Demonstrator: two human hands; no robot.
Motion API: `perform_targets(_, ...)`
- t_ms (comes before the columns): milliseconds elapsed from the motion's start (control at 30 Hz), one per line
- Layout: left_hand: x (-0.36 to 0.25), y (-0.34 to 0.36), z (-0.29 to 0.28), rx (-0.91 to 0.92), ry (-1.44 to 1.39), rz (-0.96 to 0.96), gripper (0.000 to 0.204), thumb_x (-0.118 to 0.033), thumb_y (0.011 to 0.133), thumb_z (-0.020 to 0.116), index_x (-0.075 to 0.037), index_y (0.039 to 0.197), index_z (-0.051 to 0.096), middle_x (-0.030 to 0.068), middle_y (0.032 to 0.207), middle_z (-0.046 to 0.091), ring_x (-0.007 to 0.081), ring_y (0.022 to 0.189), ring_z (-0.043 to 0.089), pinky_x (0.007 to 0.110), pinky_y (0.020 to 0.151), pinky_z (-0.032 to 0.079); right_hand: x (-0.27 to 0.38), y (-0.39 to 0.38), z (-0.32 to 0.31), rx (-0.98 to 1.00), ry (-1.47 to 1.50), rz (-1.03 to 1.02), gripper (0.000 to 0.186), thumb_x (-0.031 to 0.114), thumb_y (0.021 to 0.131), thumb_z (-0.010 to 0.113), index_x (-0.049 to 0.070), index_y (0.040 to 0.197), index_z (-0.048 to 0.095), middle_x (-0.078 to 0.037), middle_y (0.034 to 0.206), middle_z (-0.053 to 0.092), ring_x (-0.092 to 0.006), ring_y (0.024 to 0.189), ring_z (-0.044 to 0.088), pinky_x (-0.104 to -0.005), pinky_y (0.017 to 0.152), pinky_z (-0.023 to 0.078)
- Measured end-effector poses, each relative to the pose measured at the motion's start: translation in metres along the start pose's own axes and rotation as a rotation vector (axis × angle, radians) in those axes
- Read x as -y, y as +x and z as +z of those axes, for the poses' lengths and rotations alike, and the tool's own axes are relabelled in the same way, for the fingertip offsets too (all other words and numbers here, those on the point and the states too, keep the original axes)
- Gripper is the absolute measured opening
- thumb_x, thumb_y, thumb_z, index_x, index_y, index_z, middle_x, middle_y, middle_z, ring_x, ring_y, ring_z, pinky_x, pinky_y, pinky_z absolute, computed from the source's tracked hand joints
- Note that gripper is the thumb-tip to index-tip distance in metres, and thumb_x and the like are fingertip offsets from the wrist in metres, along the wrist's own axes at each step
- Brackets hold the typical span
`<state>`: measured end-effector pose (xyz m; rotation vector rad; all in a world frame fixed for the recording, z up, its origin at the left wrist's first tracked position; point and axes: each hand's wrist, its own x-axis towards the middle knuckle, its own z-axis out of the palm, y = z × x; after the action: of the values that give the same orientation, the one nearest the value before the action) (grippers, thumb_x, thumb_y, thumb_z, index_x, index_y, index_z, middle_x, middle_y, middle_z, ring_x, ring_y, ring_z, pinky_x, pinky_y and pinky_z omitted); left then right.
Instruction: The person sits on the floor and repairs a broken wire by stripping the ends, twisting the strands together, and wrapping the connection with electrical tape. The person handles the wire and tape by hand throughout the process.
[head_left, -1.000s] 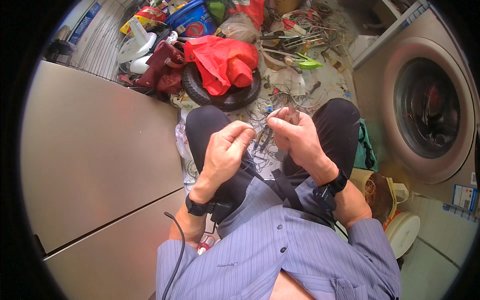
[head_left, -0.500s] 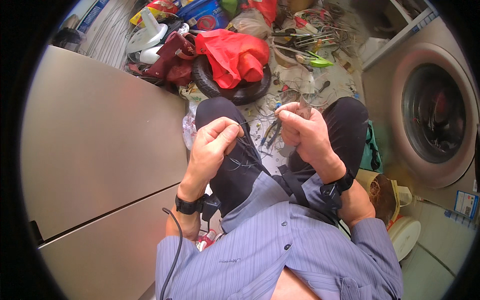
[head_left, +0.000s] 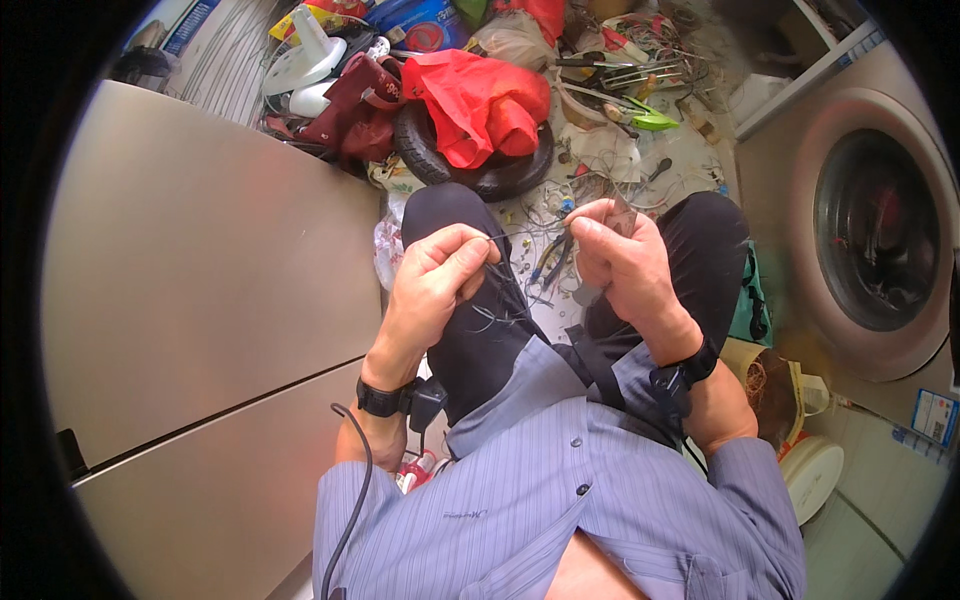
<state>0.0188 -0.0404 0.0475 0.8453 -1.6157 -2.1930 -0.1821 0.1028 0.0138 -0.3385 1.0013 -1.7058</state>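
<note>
A thin dark wire [head_left: 527, 237] runs nearly level between my two hands, above my knees. My left hand [head_left: 436, 278] is closed, pinching one end between thumb and forefinger. Dark loose strands [head_left: 492, 316] hang below it, against my left thigh. My right hand [head_left: 632, 266] pinches the wire's other end with thumb and forefinger. A flat, worn metal blade [head_left: 621, 214] is also gripped in it, standing up past the knuckles; the palm hides its middle. Beyond the wire, blue-handled pliers [head_left: 548, 258] lie on the floor between my knees.
A black tyre [head_left: 500, 182] with a red bag [head_left: 474, 105] on it lies ahead. Wire scraps and tools, with a green-handled one [head_left: 652, 118], litter the floor. A metallic cabinet [head_left: 210, 230] stands left, a washing machine [head_left: 800, 250] right. A white-lidded bucket [head_left: 812, 478] sits low right.
The whole view has shifted slightly. Both hands keep their pinch on the wire, and the blade in my right hand leans a little differently.
</note>
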Motion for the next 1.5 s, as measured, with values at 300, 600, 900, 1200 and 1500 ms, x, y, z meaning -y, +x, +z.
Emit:
perform_targets(300,0.007,0.007,-0.001,-0.005,-0.116,-0.004,0.023,-0.023,0.107,0.061,-0.004,0.098,0.069,-0.0058,0.066,0.052,0.0024,0.056,0.041,0.020,0.050,0.027,0.000,0.002,0.001,-0.001,-0.056,0.036,0.013,0.013,0.097,0.073,0.001,0.101,0.069,0.006,0.068,0.054,-0.0031,0.051,0.041,-0.0231,0.047,0.030)
perform_targets(600,0.008,0.011,0.016,-0.100,-0.046,0.003,0.021,-0.020,0.107,0.060,-0.004,0.098,0.069,-0.0053,0.066,0.053,0.0024,0.056,0.042,0.020,0.051,0.029,-0.002,-0.011,0.018,0.108,-0.354,0.117,0.018,0.013,0.095,0.075,0.000,0.107,0.074,0.006,0.080,0.065,-0.0007,0.066,0.052,-0.0196,0.057,0.041)
perform_targets(900,0.012,0.012,0.024,-0.088,0.104,0.031,0.019,-0.020,0.106,0.062,-0.004,0.100,0.071,-0.0043,0.066,0.056,0.0017,0.056,0.046,0.018,0.048,0.030,-0.015,-0.012,0.018,0.014,-0.488,-0.124,0.010,0.011,0.097,0.072,0.002,0.099,0.069,0.006,0.078,0.062,-0.0004,0.065,0.050,-0.0198,0.056,0.039)
perform_targets(1200,0.015,0.015,0.035,-0.081,0.045,0.048,0.019,-0.017,0.103,0.067,0.001,0.107,0.072,-0.0069,0.068,0.056,0.0008,0.057,0.043,0.021,0.052,0.031,-0.008,-0.012,0.008,-0.030,-0.423,-0.086,0.014,0.014,0.100,0.067,0.000,0.096,0.065,0.005,0.075,0.058,-0.0019,0.065,0.048,-0.0215,0.056,0.038)
perform_targets(1500,0.022,0.014,0.034,-0.011,-0.001,0.005,0.022,-0.019,0.105,0.065,0.001,0.098,0.071,-0.0043,0.069,0.057,0.0026,0.055,0.042,0.019,0.051,0.030,0.004,-0.010,0.001,-0.141,-0.278,-0.144,0.012,0.013,0.100,0.066,0.003,0.094,0.062,0.006,0.071,0.056,-0.0018,0.058,0.047,-0.0212,0.051,0.037)
